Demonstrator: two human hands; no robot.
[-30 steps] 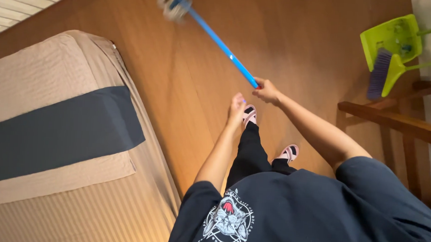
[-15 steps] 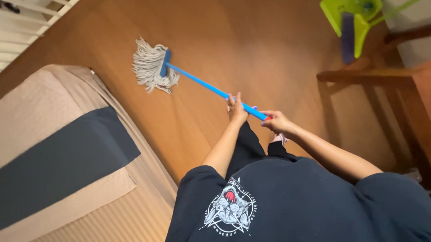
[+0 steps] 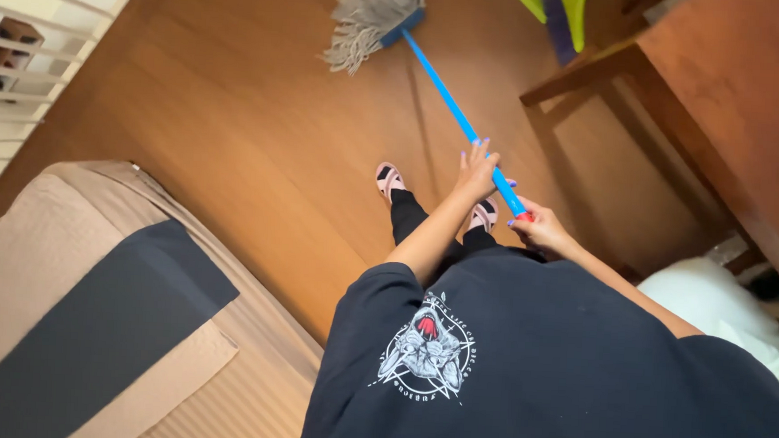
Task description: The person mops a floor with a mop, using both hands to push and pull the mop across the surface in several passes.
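Far left: white slatted railing [image 3: 25,58] along the edge of the wooden floor [image 3: 234,131]. Lower left: bed [image 3: 64,317] with beige ribbed cover and a dark grey band lying diagonally across it.

Top centre: mop [image 3: 449,102], grey string head resting on the floor, blue straight handle running down and right toward the person. Feet in pink sandals [image 3: 390,180] on the floor just below the handle's near end.

Left hand [image 3: 477,168] is on the handle partway up, fingers [image 3: 475,149] wrapped loosely around it, tips pointing up. Right hand [image 3: 538,225] is clenched on the very end of the handle, near the red end cap. Both hands grasping the mop, close together, left one ahead.

Bottom centre: black t-shirt [image 3: 533,369] with a round white printed emblem, small red spot in its middle, on the chest.

Top right: lime-green plastic dustpan [image 3: 578,5] with a dark piece beside it, partly cut off by the frame. Right: wooden bench [image 3: 733,104], reddish-brown top, leg and crossbar visible. Lower right: white soft item [image 3: 723,303], looks like a pillow or bedding; cannot tell exactly.
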